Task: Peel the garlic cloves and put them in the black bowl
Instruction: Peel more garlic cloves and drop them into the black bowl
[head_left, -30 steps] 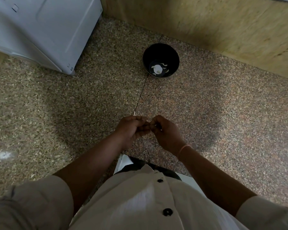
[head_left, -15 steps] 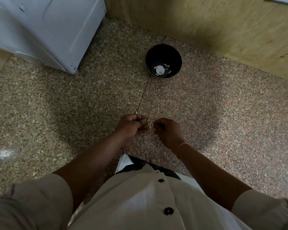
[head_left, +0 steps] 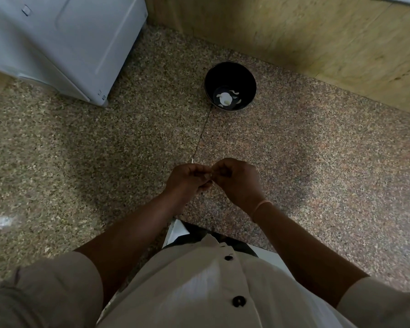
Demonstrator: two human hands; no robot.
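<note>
both hands, left hand (head_left: pixel 187 179) and right hand (head_left: pixel 237 179), pinch shut on a garlic clove (head_left: pixel 210 176), mostly hidden between them. best to peel gently, keeping grip; black bowl (head_left: pixel 230 76) sits well ahead.

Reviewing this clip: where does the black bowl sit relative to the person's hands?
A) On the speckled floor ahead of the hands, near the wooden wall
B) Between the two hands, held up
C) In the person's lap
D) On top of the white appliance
A: the black bowl stands on the speckled floor beyond the left hand and right hand, close to the wooden wall.
</note>
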